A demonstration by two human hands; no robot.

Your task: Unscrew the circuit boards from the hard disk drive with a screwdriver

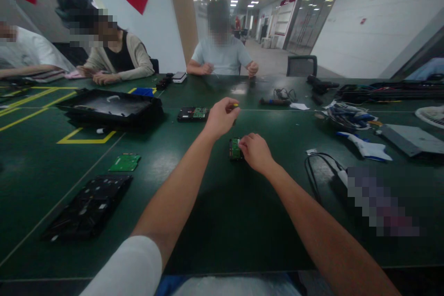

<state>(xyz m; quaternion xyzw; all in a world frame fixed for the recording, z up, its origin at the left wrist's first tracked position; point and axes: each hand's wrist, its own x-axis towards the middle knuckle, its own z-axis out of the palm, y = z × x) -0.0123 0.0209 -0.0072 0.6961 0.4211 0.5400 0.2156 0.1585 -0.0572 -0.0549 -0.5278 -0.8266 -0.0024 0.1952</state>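
Note:
A small hard drive with a green circuit board on its upper face lies on the dark green table. My right hand has its fingers closed at the drive's right side. Above and just behind the drive, my left hand pinches a slim upright tool with a yellow end; fingers hide most of it, so its exact kind does not show. Left of that hand rests another hard drive, black with green board showing. Further left sit a loose green circuit board and a flat black plastic frame.
Stacked black trays stand at the left. On the right are a cable bundle, a grey metal box, a blue-and-white packet and a black cord. A co-worker sits opposite; others sit at far left.

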